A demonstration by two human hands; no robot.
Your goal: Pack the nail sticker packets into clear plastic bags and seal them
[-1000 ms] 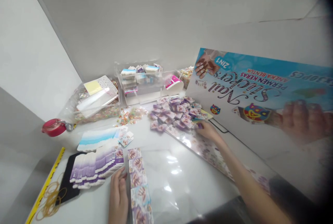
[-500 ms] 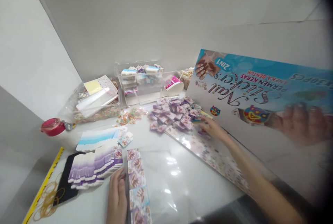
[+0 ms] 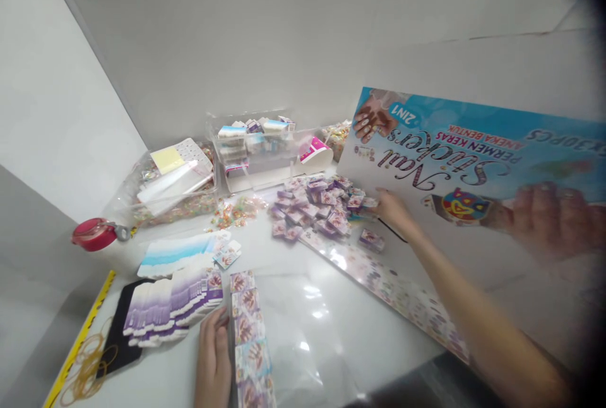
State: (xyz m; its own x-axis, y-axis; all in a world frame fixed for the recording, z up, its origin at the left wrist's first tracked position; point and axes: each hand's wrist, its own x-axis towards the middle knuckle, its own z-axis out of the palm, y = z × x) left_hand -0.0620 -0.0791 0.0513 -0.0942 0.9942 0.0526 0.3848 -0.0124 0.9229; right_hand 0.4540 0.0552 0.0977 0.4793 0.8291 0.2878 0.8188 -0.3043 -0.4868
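My left hand (image 3: 214,357) rests on its edge on the table, fingers stretched out, against the left side of a row of small nail sticker boxes (image 3: 252,326). The boxes, mostly purple with one blue, lie along the edge of a clear plastic sheet or bag (image 3: 303,326). At the right side of a heap of purple and white boxes (image 3: 307,206), my right hand (image 3: 394,211) has its fingertips closed on a small box (image 3: 368,202); part of its fingers is hidden. One loose box (image 3: 372,239) lies below that hand on the dotted card.
A large printed nail stickers board (image 3: 426,168) leans at right. Purple cards (image 3: 170,307), blue cards (image 3: 182,253), rubber bands (image 3: 89,364) and a red-lidded bottle (image 3: 97,237) are at left. Behind stand a clear box (image 3: 265,162) and a bag of candies (image 3: 165,199).
My right hand has moved up and slightly right along the heap, closing its fingertips on a box. A loose box is now uncovered below it. My left hand stays put.
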